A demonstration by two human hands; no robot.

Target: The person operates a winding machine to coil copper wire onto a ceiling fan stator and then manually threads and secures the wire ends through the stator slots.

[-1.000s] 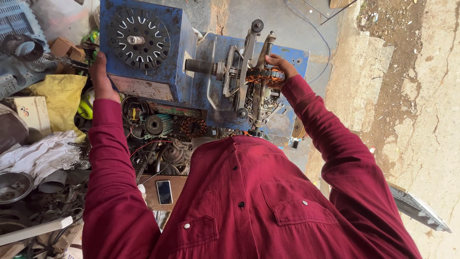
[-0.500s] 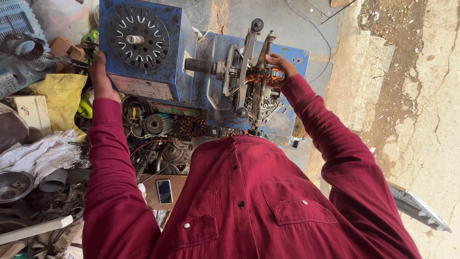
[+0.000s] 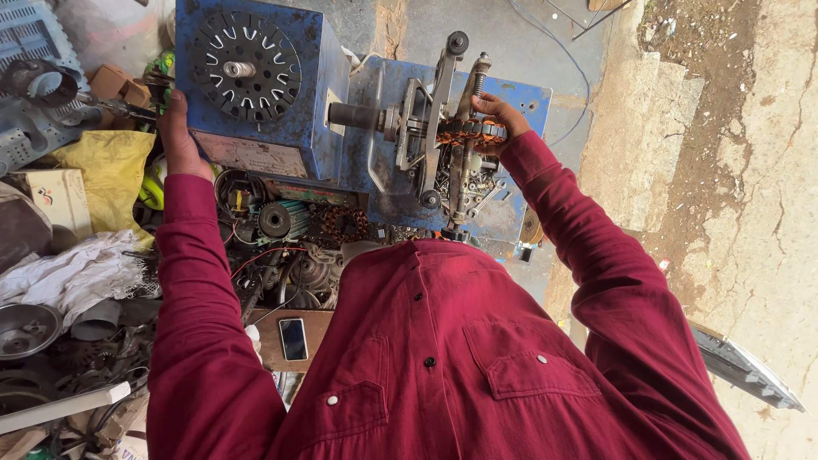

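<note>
A blue coil-winding machine (image 3: 336,111) stands in front of me, with a black slotted wheel (image 3: 244,66) on its left box and a metal arm assembly (image 3: 434,128) on the right. My right hand (image 3: 494,115) grips a round stator with copper windings (image 3: 469,134) mounted in that assembly. My left hand (image 3: 177,136) rests on the left edge of the blue box, fingers curled around something hidden behind the box. Both arms wear dark red sleeves.
Motor parts, a pulley (image 3: 274,220) and wires lie below the machine. A phone (image 3: 293,339) lies on a brown board. A yellow bag (image 3: 111,170), white cloth (image 3: 77,273), a metal bowl (image 3: 25,330) and a grey crate (image 3: 34,77) crowd the left. A cracked concrete floor (image 3: 733,170) spreads to the right.
</note>
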